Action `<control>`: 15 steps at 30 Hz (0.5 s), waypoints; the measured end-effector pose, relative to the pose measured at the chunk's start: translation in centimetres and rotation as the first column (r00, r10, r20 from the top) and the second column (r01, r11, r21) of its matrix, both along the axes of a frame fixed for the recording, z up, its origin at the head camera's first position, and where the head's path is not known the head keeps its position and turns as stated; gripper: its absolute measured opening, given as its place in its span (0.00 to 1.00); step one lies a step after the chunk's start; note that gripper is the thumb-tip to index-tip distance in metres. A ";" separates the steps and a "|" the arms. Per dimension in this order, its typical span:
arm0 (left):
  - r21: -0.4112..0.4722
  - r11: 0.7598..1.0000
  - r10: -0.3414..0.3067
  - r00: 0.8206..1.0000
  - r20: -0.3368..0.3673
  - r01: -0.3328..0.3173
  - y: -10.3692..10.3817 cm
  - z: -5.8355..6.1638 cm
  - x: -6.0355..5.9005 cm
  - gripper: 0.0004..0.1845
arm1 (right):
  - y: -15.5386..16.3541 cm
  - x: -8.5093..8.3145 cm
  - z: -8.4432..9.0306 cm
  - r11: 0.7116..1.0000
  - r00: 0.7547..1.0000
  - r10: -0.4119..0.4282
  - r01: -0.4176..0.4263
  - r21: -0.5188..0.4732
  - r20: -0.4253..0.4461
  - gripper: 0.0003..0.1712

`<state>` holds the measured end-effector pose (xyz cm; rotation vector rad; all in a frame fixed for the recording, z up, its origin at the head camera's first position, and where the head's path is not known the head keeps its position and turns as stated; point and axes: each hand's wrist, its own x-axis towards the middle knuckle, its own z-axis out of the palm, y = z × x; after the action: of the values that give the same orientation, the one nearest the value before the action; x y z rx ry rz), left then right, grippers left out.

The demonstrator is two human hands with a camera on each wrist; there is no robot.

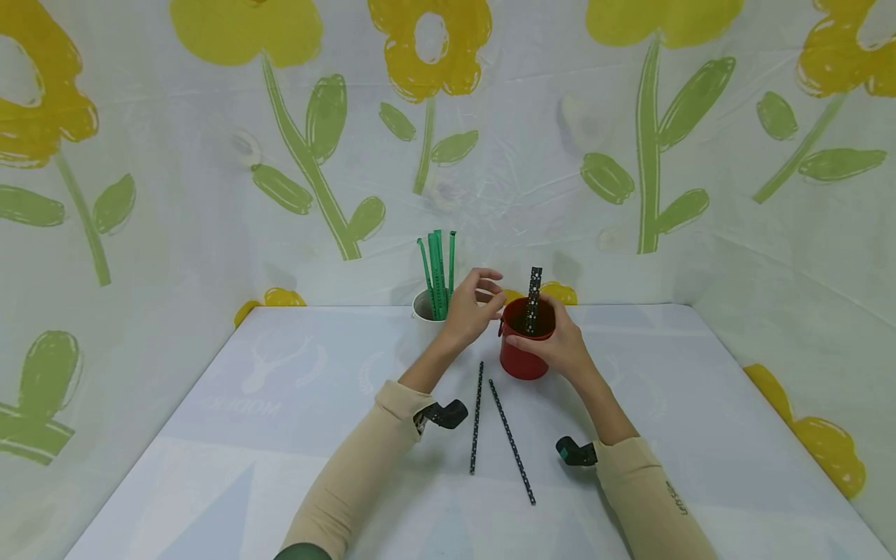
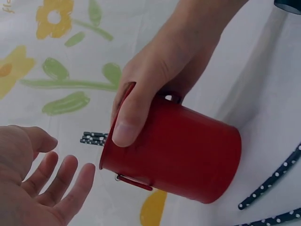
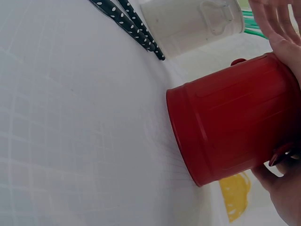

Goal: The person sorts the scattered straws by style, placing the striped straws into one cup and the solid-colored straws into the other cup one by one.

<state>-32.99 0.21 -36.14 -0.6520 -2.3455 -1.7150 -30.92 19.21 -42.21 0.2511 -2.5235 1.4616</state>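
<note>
My right hand (image 1: 563, 342) grips a small red metal bucket (image 1: 521, 362) by its rim, with the thumb on the near side in the left wrist view. Black straws with white dots (image 1: 534, 299) stand up out of the bucket. Just left of the rim is my left hand (image 1: 474, 309), its fingers loosely bent and holding nothing. Two more dotted straws, a left one (image 1: 477, 420) and a right one (image 1: 512, 442), lie on the table in front of the bucket. In the right wrist view the bucket's base (image 3: 186, 136) is close over the table surface.
A white bucket (image 3: 193, 26) stands behind my left hand, with several green straws (image 1: 437, 272) upright in it. The table (image 1: 280, 451) has a pale printed cover. A flower-printed cloth (image 1: 518, 171) hangs behind and at both sides.
</note>
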 end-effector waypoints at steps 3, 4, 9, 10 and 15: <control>-0.011 1.000 -0.006 1.000 0.005 0.006 -0.6 -0.5 0.6 0.16 | 0.0 -0.1 0.0 1.000 1.000 0.003 -0.003 -0.001 -0.003 0.57; -0.015 1.000 -0.008 1.000 0.004 0.008 -0.8 -0.7 0.8 0.17 | 0.0 -0.1 0.0 1.000 1.000 0.004 -0.004 0.001 -0.005 0.57; -0.044 0.999 -0.022 1.000 -0.012 0.022 -1.6 -1.7 1.8 0.17 | 0.0 -0.2 -0.1 1.000 1.000 0.004 -0.004 0.003 -0.013 0.56; -0.054 0.998 -0.028 0.999 -0.016 0.027 -1.7 -1.9 2.0 0.17 | 0.0 -0.2 -0.1 1.000 1.000 0.004 -0.004 0.003 -0.014 0.56; -0.107 0.992 -0.064 0.997 -0.051 0.058 -2.4 -3.0 2.9 0.16 | 0.0 0.0 -0.1 1.000 1.000 0.001 0.000 0.008 -0.017 0.56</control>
<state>-30.08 -2.22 -39.18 -0.7862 -2.4156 -1.5839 -30.96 19.22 -42.36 0.2641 -2.5170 1.4437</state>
